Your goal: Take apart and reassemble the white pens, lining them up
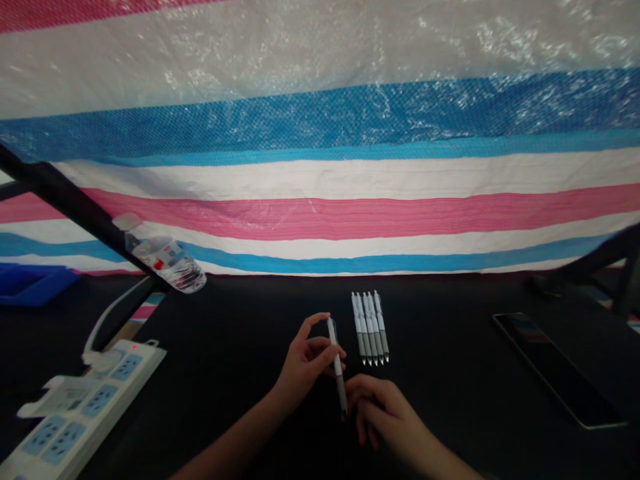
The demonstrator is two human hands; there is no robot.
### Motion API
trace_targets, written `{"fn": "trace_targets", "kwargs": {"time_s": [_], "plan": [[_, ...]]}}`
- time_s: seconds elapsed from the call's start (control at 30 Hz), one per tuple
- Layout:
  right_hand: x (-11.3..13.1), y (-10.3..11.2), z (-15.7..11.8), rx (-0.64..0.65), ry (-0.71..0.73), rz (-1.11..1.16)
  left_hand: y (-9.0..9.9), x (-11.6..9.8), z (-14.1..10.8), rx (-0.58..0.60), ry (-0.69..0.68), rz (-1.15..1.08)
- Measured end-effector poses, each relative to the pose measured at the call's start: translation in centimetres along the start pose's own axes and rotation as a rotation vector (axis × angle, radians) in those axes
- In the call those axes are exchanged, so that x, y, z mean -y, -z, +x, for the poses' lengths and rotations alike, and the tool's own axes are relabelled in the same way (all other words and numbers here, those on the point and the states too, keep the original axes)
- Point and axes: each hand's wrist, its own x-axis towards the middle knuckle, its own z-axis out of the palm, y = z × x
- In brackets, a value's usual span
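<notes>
A white retractable pen (341, 385) with a grey grip is held near-upright in my left hand (303, 363), its tip pointing down toward me. The thumb and fingers pinch its white barrel, and the index fingertip rests on the top end. Beside the pen's lower end is my right hand (384, 408), fingers loosely bent and somewhat apart; nothing shows in them. Whether its index finger touches the pen, I cannot tell. Several matching pens (370, 327) lie side by side in a row just beyond my hands, tips toward me.
On the black table (440, 333), a dark phone (555, 370) lies at right. A white power strip (80, 413) with a plugged-in cable occupies the left front. Behind it are a clear plastic bottle (173, 263), a black bar (75, 207) and a blue tray (35, 283). Striped sheeting (320, 220) hangs behind.
</notes>
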Motion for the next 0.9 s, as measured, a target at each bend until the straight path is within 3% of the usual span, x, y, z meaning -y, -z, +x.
{"fn": "trace_targets", "kwargs": {"time_s": [0.9], "plan": [[-0.03,0.02,0.06,0.002,-0.001,0.022,-0.07,-0.05,0.09,-0.055,-0.016,-0.007]]}}
